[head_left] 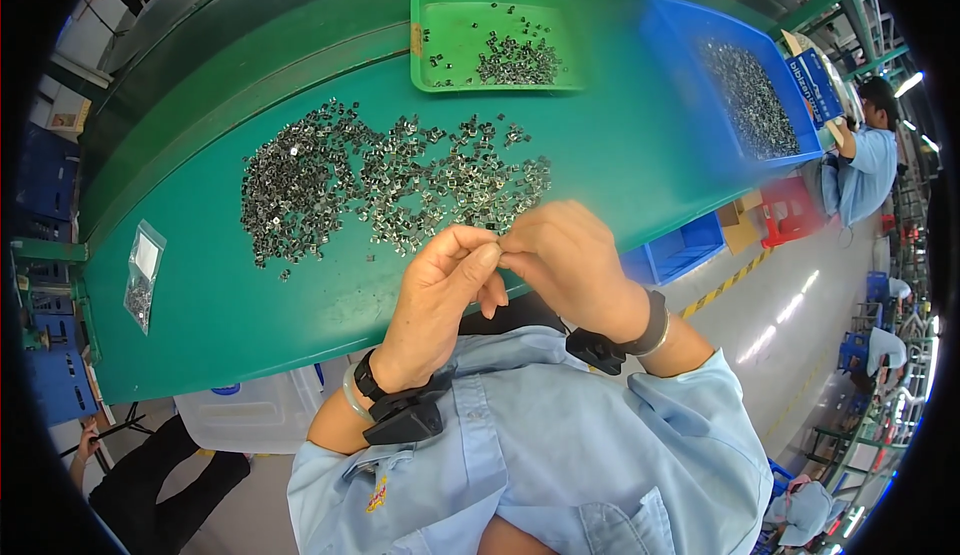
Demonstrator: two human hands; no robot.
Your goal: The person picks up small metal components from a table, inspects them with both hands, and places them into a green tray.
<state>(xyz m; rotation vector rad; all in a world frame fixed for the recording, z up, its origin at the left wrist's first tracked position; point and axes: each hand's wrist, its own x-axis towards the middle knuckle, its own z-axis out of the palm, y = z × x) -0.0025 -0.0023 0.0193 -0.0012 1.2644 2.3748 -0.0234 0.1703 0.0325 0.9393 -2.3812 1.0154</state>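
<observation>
Evidently, the left hand (440, 290) and right hand (580, 265) are touching near the close edge of the bench (220, 305), fingers pinching tip to tip; I cannot tell whether they are gripping a piece. Loose small metal parts (400, 175) are lying on the bench just beyond. Were the pinch slipping, anything held might be dropping over that edge; a careless knuckle, brushing forward, might be scattering the nearest parts.

Red plastic item (787, 213) and cardboard box (740, 235) were right of the right hand (570, 260), yellow-black floor tape (728, 282) just below them. Co-worker in light blue (872, 163) was farther right. Clear plastic box (245, 415) sat lower left of the left hand (435, 295).
</observation>
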